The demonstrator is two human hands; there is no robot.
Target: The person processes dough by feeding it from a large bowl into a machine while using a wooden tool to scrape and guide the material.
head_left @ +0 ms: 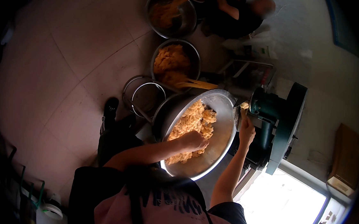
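Large metal bowl (223, 145) is sitting in front of the person and is holding a heap of orange-yellow dough (189, 118), lumpy and broken into chunks; the heap is lying toward the bowl's left side, leaving bare metal showing on the right.

Left hand (194, 141) is resting over the dough inside this bowl. Its fingers are curling inward and bending down; cannot tell whether they are gripping a piece.

Right hand (247, 130) is standing at the feed mouth of a dark green machine (287, 122), just beyond the bowl's right rim. One finger is extending toward a small dough lump (244, 105) lying there, the others are folding in; cannot tell whether they are holding anything.

Second metal bowl (194, 65), beyond the first, is containing darker orange dough, with long strips (198, 84) trailing over its near edge. Third metal bowl (189, 21), farther off, is containing orange strips, near a seated co-worker (234, 21) wearing dark clothing.
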